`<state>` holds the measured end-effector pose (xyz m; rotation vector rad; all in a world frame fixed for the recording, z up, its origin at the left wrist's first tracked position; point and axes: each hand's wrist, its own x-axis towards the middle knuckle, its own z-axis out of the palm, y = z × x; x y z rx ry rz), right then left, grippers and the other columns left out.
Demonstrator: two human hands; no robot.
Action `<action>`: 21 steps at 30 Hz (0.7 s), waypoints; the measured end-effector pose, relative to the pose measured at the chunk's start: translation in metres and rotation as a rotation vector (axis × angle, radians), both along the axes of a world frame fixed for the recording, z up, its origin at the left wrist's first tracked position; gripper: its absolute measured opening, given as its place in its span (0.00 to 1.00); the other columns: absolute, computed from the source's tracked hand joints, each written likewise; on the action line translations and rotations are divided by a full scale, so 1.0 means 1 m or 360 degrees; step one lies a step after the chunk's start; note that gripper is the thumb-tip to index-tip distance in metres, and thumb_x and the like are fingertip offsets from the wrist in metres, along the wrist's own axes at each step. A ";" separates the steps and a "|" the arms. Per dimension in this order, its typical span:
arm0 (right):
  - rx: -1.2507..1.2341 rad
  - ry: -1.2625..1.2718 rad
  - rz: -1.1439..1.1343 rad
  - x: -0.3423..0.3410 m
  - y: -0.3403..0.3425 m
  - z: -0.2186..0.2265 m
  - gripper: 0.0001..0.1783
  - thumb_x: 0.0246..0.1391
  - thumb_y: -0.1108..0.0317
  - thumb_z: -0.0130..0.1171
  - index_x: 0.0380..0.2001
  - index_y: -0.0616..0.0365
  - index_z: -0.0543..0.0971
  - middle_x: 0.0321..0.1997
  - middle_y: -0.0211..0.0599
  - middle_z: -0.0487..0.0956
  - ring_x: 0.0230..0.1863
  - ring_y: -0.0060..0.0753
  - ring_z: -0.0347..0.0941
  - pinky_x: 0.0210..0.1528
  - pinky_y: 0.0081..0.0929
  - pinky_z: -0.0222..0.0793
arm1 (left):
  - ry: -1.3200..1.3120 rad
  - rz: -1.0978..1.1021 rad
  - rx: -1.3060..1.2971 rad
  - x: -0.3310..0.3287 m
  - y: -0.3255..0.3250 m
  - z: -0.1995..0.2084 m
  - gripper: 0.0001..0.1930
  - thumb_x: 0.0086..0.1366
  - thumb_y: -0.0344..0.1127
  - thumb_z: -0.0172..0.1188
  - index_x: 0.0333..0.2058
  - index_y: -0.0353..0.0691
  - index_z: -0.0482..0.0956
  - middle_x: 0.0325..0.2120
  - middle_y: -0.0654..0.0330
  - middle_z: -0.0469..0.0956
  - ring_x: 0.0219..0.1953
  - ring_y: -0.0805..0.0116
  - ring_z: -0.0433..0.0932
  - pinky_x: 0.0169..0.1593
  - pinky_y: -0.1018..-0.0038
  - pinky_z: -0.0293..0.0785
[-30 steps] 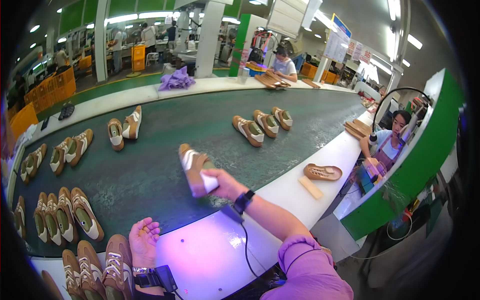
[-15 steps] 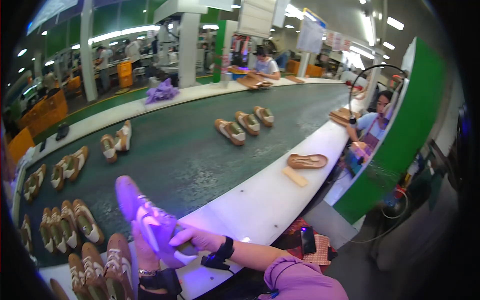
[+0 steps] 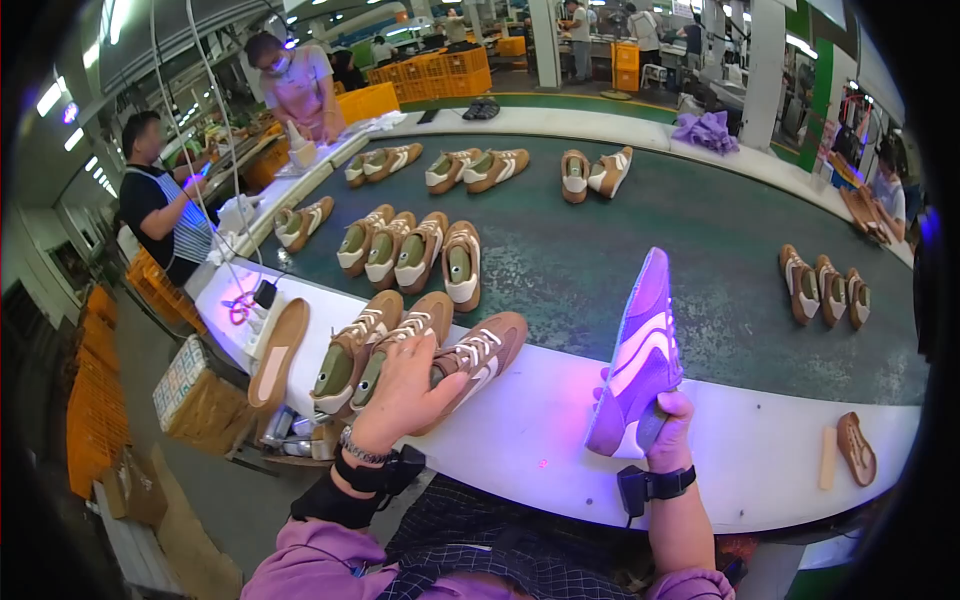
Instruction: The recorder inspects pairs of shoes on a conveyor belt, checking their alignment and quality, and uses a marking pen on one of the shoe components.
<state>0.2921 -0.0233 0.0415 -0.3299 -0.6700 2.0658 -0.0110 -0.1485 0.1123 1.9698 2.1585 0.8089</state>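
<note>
My right hand (image 3: 672, 425) grips a sneaker (image 3: 645, 350) at its heel opening and holds it toe up above the white ledge. Purple light covers this sneaker, and its side with a pale stripe faces me. My left hand (image 3: 408, 388) is over a row of brown sneakers at the ledge, fingers stretched over the middle sneaker (image 3: 425, 318). Its thumb lies at the opening of the rightmost sneaker (image 3: 490, 350), fingers apart. The leftmost sneaker (image 3: 355, 345) stands beside them, green inside. My palm hides parts of the middle and rightmost sneakers.
A loose sole (image 3: 280, 350) lies left of the row, near red-handled scissors (image 3: 238, 308). More sneakers (image 3: 460, 265) stand on the green belt (image 3: 600, 260). At right on the ledge are a brown shoe piece (image 3: 856, 450) and a pale strip (image 3: 828, 458). Co-workers stand beyond.
My view has swung left. My left hand has left the purple-lit sneaker and come onto the row. My right hand keeps that sneaker, now more upright.
</note>
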 end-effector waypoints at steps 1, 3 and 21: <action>0.0005 0.0019 -0.0018 0.000 0.000 -0.002 0.46 0.32 0.59 0.57 0.60 0.66 0.60 0.54 0.62 0.70 0.52 0.60 0.70 0.58 0.54 0.64 | 0.0106 0.0117 -0.0072 -0.007 -0.012 -0.008 0.33 0.56 0.45 0.60 0.53 0.26 0.65 0.50 0.41 0.67 0.54 0.45 0.63 0.58 0.60 0.59; -0.0006 0.0070 0.0014 0.005 0.002 -0.006 0.43 0.34 0.63 0.56 0.59 0.65 0.61 0.54 0.54 0.71 0.54 0.54 0.69 0.60 0.47 0.62 | 0.0306 0.0187 -0.0035 -0.013 -0.031 -0.030 0.32 0.54 0.44 0.62 0.51 0.26 0.66 0.47 0.42 0.68 0.49 0.44 0.64 0.55 0.57 0.61; 0.0109 -0.0108 -0.0011 0.000 -0.005 -0.003 0.35 0.39 0.69 0.60 0.56 0.61 0.66 0.50 0.34 0.74 0.50 0.31 0.71 0.57 0.29 0.64 | -0.1161 -0.0037 -0.0312 0.020 0.007 -0.086 0.39 0.48 0.45 0.71 0.52 0.27 0.64 0.48 0.47 0.70 0.50 0.60 0.70 0.51 0.69 0.68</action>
